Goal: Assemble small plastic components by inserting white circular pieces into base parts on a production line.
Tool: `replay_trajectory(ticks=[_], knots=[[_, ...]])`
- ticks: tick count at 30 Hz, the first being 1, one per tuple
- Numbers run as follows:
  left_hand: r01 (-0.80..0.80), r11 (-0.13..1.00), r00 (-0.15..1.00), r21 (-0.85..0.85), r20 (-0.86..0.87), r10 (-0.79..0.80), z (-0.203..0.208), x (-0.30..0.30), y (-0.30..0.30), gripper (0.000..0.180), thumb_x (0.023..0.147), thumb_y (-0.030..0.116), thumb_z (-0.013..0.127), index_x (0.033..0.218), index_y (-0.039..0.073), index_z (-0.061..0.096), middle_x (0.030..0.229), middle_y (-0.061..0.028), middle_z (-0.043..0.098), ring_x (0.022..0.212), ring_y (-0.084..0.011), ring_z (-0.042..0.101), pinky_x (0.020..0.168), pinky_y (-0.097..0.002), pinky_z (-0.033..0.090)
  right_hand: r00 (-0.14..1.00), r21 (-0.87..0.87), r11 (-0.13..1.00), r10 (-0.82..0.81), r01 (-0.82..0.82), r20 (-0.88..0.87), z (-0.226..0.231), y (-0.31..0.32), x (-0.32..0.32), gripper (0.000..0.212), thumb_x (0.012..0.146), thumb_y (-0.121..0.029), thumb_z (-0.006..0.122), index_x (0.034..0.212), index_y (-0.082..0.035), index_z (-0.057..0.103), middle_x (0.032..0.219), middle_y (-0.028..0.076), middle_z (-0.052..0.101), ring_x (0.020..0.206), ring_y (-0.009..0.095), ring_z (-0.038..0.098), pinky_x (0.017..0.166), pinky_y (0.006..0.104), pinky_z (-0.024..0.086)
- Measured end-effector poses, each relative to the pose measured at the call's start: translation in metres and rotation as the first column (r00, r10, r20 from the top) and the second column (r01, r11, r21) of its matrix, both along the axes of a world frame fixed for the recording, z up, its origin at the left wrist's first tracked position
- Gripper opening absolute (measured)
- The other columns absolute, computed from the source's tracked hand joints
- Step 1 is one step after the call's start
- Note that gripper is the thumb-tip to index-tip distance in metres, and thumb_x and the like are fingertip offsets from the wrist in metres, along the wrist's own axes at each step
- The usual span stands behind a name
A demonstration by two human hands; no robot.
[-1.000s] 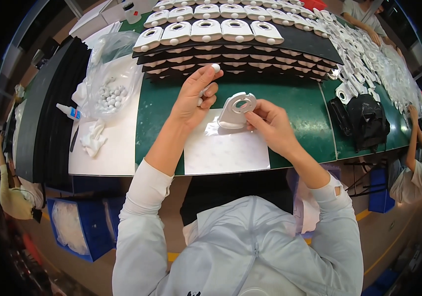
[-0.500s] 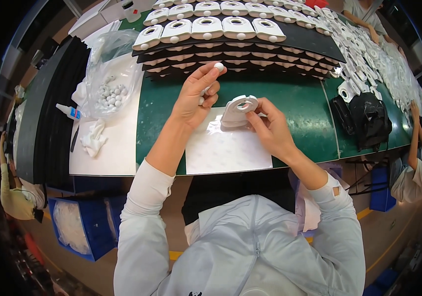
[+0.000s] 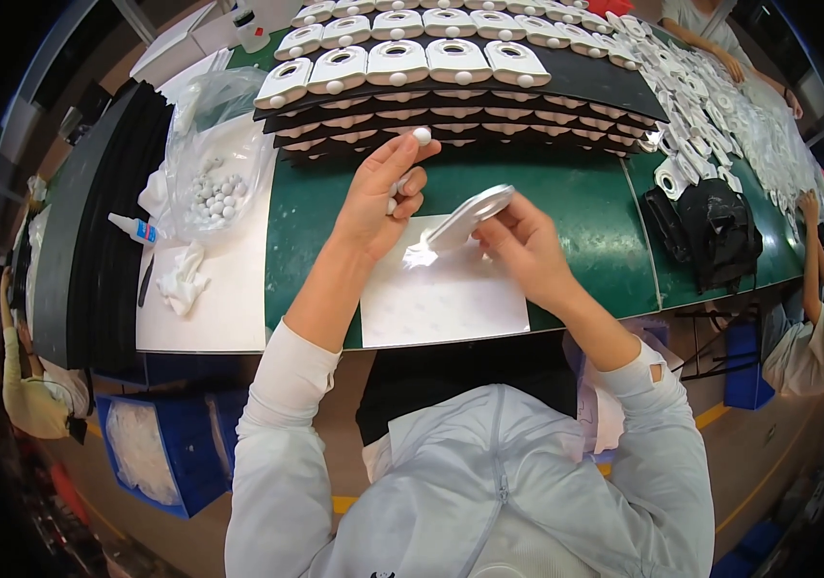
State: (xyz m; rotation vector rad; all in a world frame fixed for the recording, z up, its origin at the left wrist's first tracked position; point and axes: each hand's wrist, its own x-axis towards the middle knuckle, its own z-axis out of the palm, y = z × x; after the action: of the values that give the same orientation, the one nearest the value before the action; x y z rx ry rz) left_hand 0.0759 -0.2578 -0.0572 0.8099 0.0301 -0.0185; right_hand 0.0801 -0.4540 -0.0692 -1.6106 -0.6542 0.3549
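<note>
The left hand [image 3: 373,197] pinches a small round white bead [image 3: 422,136] between thumb and forefinger tips, raised above a white paper sheet [image 3: 441,289] on the green mat [image 3: 585,207]; its lower fingers curl around what looks like more beads. The right hand [image 3: 523,246] grips a flat white plastic housing with a rounded outline [image 3: 470,218] by its near edge, tilted so it shows almost edge-on. The housing's long axis runs from the sheet's middle up and to the right. The bead sits up and to the left of the housing, with the left hand nearer to it. Beyond the sheet, stacked black trays [image 3: 460,91] carry rows of similar white housings. Left of the sheet lie a clear bag of white beads [image 3: 214,193], a small glue bottle [image 3: 132,229] and crumpled white tissue [image 3: 181,279].
</note>
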Motion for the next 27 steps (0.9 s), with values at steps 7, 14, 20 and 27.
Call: replay_trajectory(ticks=[7,14,20,27], knots=[[0.068,0.992,0.997,0.106,0.014,-0.070,0.001,-0.005,-0.004,0.022,0.083,0.017,0.061,0.101,0.005,0.056,0.088,-0.0006,0.056,0.054,-0.0024,0.035,0.040,-0.0155,0.023,0.798,0.559,0.826,0.294,0.064,-0.525,0.005,-0.020,0.015,0.021,0.090,-0.014,0.048,0.110,-0.008,0.047,0.105,0.006,0.053,0.095,0.014,0.052,0.083,0.0284,0.044],[0.112,0.981,0.993,0.159,0.011,-0.115,0.005,-0.008,-0.010,0.031,0.076,0.007,0.066,0.106,0.006,0.056,0.080,0.0030,0.056,0.054,-0.0011,0.037,0.041,-0.0148,0.024,0.922,0.525,0.849,0.244,-0.054,-0.300,0.019,-0.031,0.030,0.012,0.084,-0.007,0.056,0.095,-0.008,0.049,0.110,0.008,0.052,0.105,0.019,0.050,0.089,0.0313,0.042],[0.161,0.964,0.985,0.213,0.021,-0.169,0.004,-0.008,-0.011,0.027,0.080,0.012,0.062,0.106,0.006,0.056,0.083,0.0023,0.056,0.056,-0.0015,0.036,0.040,-0.0136,0.026,0.570,-0.004,0.999,0.024,-0.037,0.821,0.039,-0.039,0.037,0.024,0.061,0.009,0.063,0.078,-0.007,0.058,0.100,0.010,0.061,0.090,0.027,0.057,0.075,0.0323,0.047],[0.154,0.966,0.988,0.208,-0.046,-0.148,0.005,-0.007,-0.013,0.027,0.083,0.019,0.061,0.106,0.007,0.056,0.082,0.0008,0.057,0.056,-0.0018,0.037,0.040,-0.0132,0.026,0.537,0.022,0.999,-0.001,-0.033,0.843,0.030,-0.034,0.038,0.023,0.063,0.011,0.060,0.078,-0.006,0.057,0.100,0.010,0.062,0.090,0.026,0.057,0.075,0.0318,0.047]])
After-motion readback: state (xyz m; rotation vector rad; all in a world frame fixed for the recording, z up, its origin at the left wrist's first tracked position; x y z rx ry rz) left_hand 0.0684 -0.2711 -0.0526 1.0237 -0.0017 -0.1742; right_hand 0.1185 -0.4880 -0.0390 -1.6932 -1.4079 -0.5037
